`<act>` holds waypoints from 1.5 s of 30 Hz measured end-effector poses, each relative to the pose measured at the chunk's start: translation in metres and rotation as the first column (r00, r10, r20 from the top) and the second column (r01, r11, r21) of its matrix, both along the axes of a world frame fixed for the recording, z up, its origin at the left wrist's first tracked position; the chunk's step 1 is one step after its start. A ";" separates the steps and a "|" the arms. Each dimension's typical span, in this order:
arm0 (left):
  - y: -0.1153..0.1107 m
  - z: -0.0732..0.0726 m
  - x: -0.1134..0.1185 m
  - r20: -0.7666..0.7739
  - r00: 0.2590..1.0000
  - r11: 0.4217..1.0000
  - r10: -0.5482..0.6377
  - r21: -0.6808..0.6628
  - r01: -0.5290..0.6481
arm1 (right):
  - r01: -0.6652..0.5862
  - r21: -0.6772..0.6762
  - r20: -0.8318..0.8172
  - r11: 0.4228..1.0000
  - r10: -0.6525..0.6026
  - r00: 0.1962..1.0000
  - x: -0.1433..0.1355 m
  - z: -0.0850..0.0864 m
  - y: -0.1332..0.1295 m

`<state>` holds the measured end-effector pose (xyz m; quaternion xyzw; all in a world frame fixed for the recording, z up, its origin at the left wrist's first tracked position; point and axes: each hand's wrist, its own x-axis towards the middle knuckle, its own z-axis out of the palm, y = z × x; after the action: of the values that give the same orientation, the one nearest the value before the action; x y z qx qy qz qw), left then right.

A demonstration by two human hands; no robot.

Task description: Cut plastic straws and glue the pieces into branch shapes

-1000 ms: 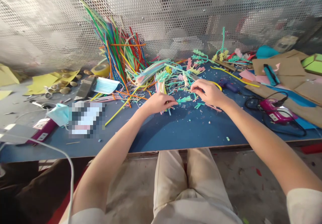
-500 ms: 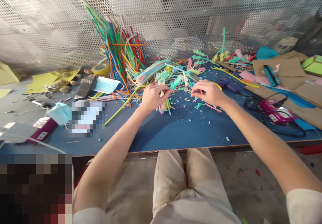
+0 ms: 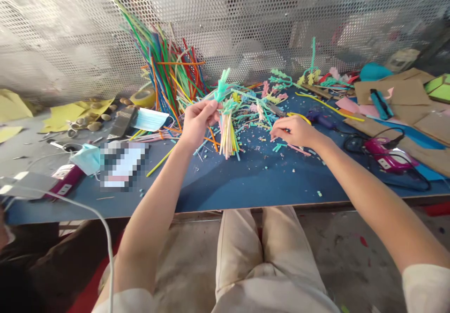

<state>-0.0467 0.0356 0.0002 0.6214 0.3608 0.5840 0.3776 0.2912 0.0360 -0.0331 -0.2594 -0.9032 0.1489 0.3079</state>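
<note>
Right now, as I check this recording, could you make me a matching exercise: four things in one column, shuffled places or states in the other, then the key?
Things:
1. left hand
2. tape roll
3. right hand
4. lime-green piece

Places and states:
A. at the picture's right edge
B. fingers curled, near short coloured bits
C. pinching a mint-green piece
D. just left of the tall multicoloured bunch in the picture

Pairs: 1-C, 2-D, 3-B, 4-A

There is one tape roll point(image 3: 144, 98). Nearer than this roll are two masks point(image 3: 150, 119). To its right are one left hand point(image 3: 198, 122), one right hand point(image 3: 294, 130), one glue gun point(image 3: 320, 119). Two power strips point(image 3: 391, 155) flank it.
</note>
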 end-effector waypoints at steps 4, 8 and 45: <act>0.004 0.009 -0.009 -0.045 0.999 1.000 0.023 -0.014 -0.024 | 0.064 0.034 0.004 0.997 -0.064 0.998 0.002 0.002 0.000; 0.004 0.007 -0.010 -0.146 0.987 0.996 0.068 0.063 -0.059 | 0.136 0.158 -0.121 0.978 -0.118 0.986 0.007 0.007 0.003; -0.002 -0.042 0.018 -0.820 0.508 0.954 0.264 0.300 -0.011 | 0.882 0.050 0.633 0.469 -0.698 0.335 0.137 -0.027 0.074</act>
<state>-0.0285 0.0335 -0.0413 0.8393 0.4691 0.2740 0.0206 0.4284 0.1100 -0.0602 -0.7443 -0.6672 0.0282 0.0090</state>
